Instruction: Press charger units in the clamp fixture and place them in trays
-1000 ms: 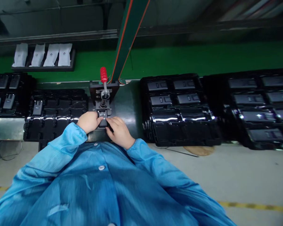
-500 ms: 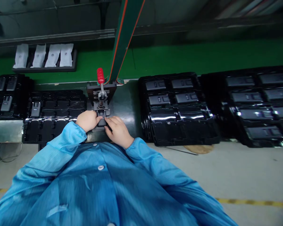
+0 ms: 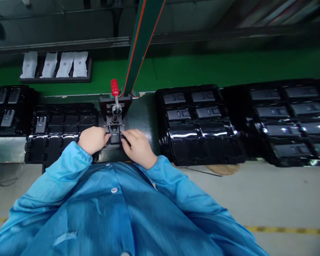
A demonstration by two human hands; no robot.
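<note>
A small black device (image 3: 115, 139) with white lettering lies in the dark fixture (image 3: 104, 146) below a toggle clamp (image 3: 116, 106), whose red handle (image 3: 114, 87) points up. My left hand (image 3: 94, 139) is at the fixture's left side, fingers curled and thumb tip by the device's edge; what it grips, if anything, is hidden. On the other side, my right hand (image 3: 139, 147) is closed, thumb and forefinger nearly together at the device's right edge. Something dark shows between those fingertips, too small to name.
Left of the fixture, a black tray (image 3: 66, 122) carries one device (image 3: 41, 124); farther left is another filled tray (image 3: 21, 106). Stacked black trays (image 3: 202, 142) with dark casings stand at right. White pouches (image 3: 65, 64) lie in a tray behind. A green post (image 3: 141, 46) rises behind the clamp.
Both hands have drawn apart from the middle of the device, left hand leftward and right hand rightward. The device's face and white lettering now show.
</note>
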